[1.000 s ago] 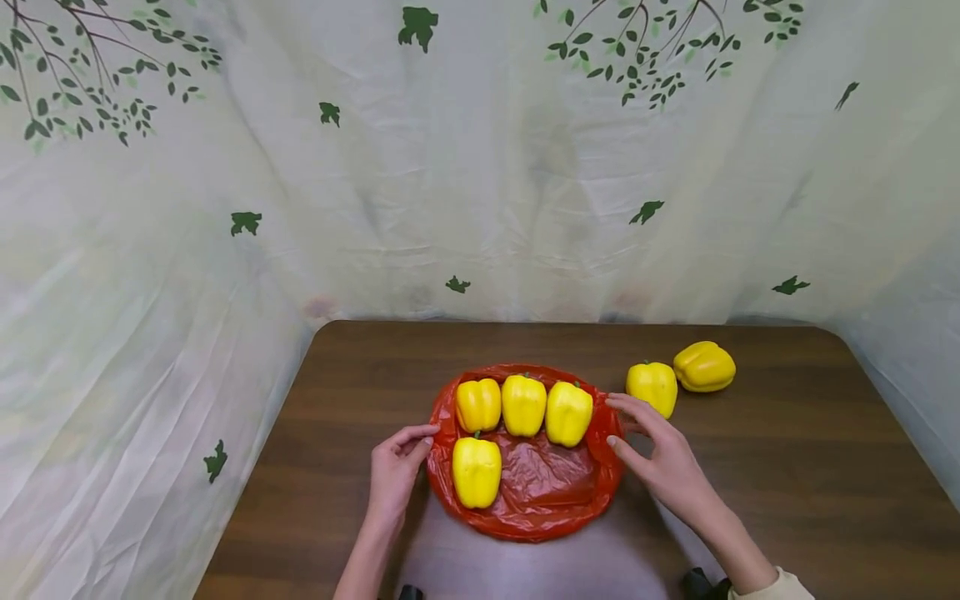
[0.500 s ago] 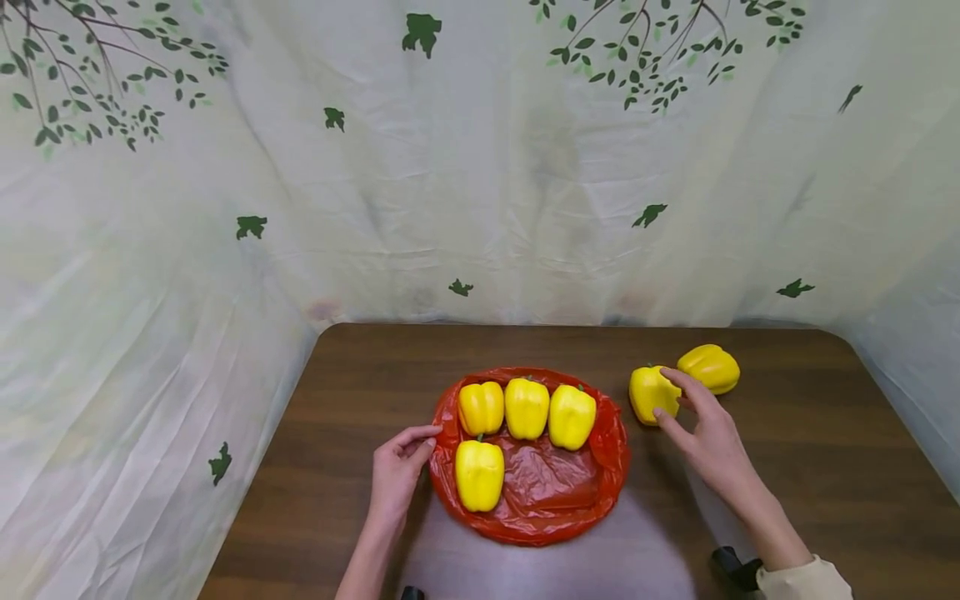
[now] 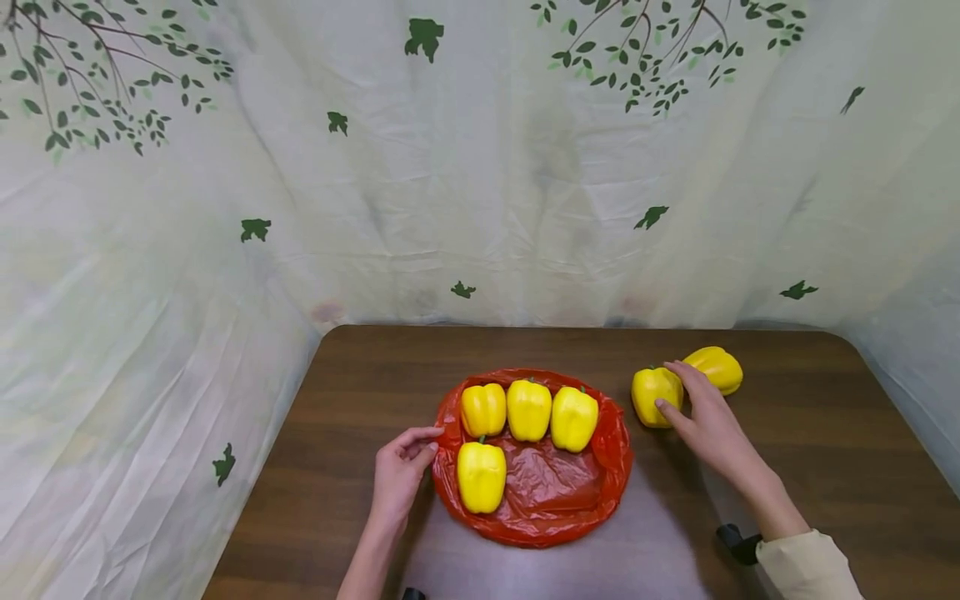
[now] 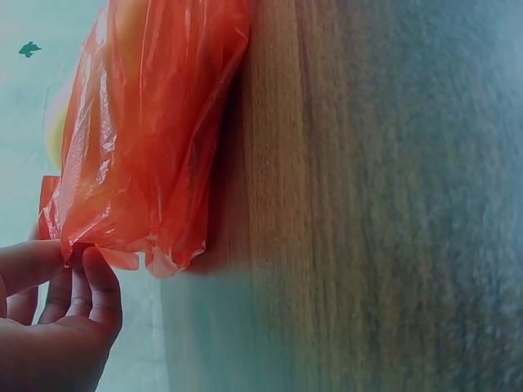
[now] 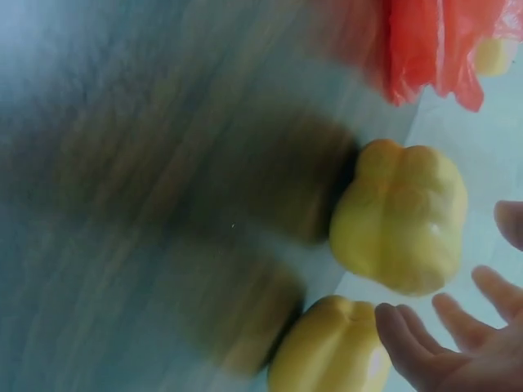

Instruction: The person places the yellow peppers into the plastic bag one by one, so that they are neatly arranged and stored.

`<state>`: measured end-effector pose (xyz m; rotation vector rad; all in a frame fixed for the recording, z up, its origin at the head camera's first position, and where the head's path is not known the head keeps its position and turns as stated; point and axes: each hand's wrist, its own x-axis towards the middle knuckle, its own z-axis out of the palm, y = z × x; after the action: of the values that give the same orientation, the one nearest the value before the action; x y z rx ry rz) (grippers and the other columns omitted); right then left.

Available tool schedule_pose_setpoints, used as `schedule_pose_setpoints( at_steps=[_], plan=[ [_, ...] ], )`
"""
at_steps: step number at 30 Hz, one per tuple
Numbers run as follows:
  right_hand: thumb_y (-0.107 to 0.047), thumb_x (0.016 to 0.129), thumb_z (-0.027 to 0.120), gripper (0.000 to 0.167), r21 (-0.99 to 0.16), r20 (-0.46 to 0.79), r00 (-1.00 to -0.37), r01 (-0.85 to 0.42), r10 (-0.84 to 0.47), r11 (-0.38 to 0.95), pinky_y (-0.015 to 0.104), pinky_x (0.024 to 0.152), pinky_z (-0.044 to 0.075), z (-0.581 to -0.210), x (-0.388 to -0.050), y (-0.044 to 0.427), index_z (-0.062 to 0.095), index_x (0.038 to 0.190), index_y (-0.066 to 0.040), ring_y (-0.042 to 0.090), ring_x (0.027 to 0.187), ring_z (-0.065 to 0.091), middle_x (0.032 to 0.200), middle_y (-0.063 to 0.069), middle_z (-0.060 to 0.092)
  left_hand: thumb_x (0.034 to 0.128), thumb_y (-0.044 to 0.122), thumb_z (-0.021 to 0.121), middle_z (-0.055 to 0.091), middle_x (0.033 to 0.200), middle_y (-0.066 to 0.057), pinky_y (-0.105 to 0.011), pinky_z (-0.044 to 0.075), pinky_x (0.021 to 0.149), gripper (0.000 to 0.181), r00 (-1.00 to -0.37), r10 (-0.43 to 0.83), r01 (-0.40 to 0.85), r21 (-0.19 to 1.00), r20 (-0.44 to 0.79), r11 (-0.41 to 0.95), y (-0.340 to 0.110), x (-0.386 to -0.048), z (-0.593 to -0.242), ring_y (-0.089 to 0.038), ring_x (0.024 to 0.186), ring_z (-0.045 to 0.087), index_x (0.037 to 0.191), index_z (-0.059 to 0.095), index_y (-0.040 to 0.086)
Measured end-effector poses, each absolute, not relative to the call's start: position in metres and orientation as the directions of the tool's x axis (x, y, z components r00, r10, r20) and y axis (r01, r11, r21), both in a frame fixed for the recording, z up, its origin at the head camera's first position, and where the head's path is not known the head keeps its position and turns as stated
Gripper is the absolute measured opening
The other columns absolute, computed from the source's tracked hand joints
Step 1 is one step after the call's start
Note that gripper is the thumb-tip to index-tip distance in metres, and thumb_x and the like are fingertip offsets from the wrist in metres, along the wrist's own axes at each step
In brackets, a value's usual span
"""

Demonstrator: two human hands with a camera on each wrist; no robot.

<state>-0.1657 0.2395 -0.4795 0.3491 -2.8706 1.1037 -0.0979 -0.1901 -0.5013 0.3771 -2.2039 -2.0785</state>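
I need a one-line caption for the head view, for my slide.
Left hand pinches a red plastic bag holding four yellow bell peppers; right hand hovers beside two more.

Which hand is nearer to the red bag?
Left. The left hand pinches the red bag at its left rim; the right hand is off to its right, beside a loose yellow pepper.

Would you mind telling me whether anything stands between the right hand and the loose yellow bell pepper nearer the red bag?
Nothing visible does: the right hand is beside that yellow bell pepper, and the other loose pepper lies farther back.
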Motion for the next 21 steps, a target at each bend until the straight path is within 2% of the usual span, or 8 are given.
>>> schedule_pose_setpoints(
  at_steps=[7,13,21],
  plan=[
    [-0.03,0.099,0.06,0.062,-0.665,0.08,-0.978,-0.196,-0.193,0.721,0.068,0.102,0.029,-0.483,-0.171,0.244,0.035,0.149,-0.003,0.048,0.134,0.031,0.149,0.027,0.033,0.0898,-0.008,0.062,0.066,0.102,-0.017,-0.024,0.052,0.065,0.022,-0.966,-0.234,-0.127,0.991,-0.112,0.049,-0.19,-0.097,-0.502,-0.022,0.079,0.06,0.108,0.072,0.0],
    [-0.028,0.1,0.058,0.062,-0.683,0.04,-0.979,-0.172,-0.198,0.71,0.068,0.102,0.029,-0.489,-0.177,0.247,0.033,0.151,-0.004,0.048,0.133,0.033,0.148,0.028,0.035,0.0894,-0.008,0.062,0.067,0.101,-0.017,-0.024,0.05,0.062,0.023,-0.966,-0.235,-0.121,0.991,-0.105,0.056,-0.189,-0.097,-0.501,-0.021,0.078,0.059,0.109,0.072,0.001],
    [-0.035,0.098,0.06,0.069,-0.674,-0.048,-0.986,-0.087,-0.161,0.734,0.067,0.101,0.031,-0.489,-0.183,0.245,0.031,0.149,0.001,0.049,0.127,0.038,0.146,0.031,0.036,0.0914,-0.004,0.063,0.066,0.104,-0.016,-0.024,0.051,0.063,0.023,-0.961,-0.235,-0.159,0.986,-0.144,0.047,-0.191,-0.094,-0.502,-0.022,0.079,0.059,0.112,0.072,0.003]
  ],
)
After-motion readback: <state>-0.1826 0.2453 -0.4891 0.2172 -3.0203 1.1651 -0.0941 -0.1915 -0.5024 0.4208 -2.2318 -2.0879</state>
